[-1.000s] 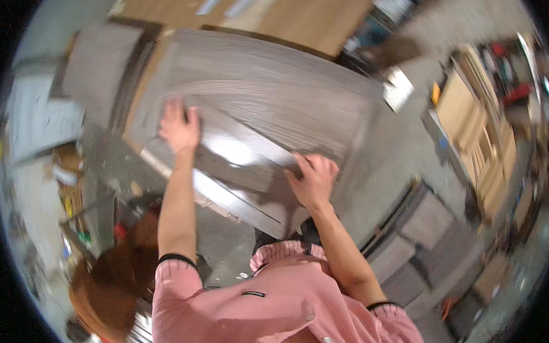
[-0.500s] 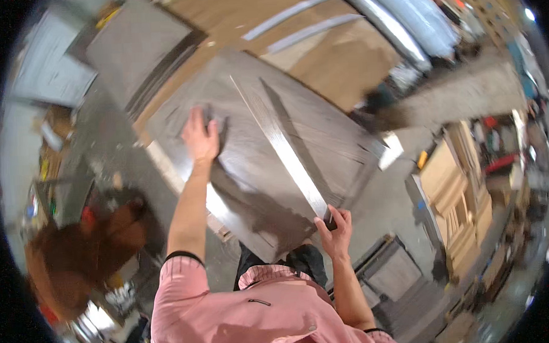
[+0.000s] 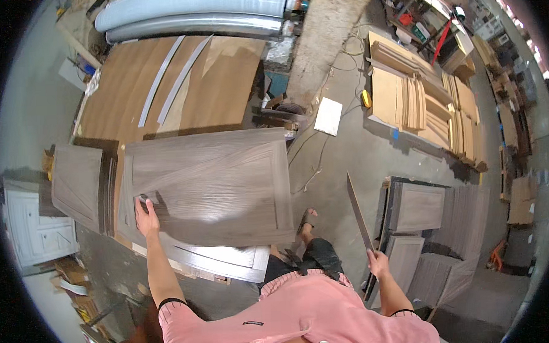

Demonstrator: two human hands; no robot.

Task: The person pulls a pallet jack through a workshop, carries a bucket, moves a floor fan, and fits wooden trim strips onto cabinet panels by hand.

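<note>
On the near left part of a grey-brown, wood-grained cabinet door point(image 3: 226, 180) is my left hand point(image 3: 147, 221), its fingers bent over a small dark thing point(image 3: 144, 197) too small to name. My right hand point(image 3: 379, 264) grips the near end of a long, thin wooden strip point(image 3: 358, 214). The strip points away from me, tilted, over the floor to the right of the door and apart from it. Under the door's near edge shows another shiny grey panel point(image 3: 229, 259).
Stacked grey panels point(image 3: 79, 186) stand left of the door. Beyond it lies brown sheeting point(image 3: 216, 94) with two pale strips, then large plastic-wrapped rolls point(image 3: 194, 9). To the right are a stack of light wood parts point(image 3: 400, 98), grey doors point(image 3: 417, 208) and a cable point(image 3: 317, 163) across the floor.
My view has turned, so the door now lies squarer before me. My right hand has carried the strip off to the right, away from above the door. My left hand stays at the door.
</note>
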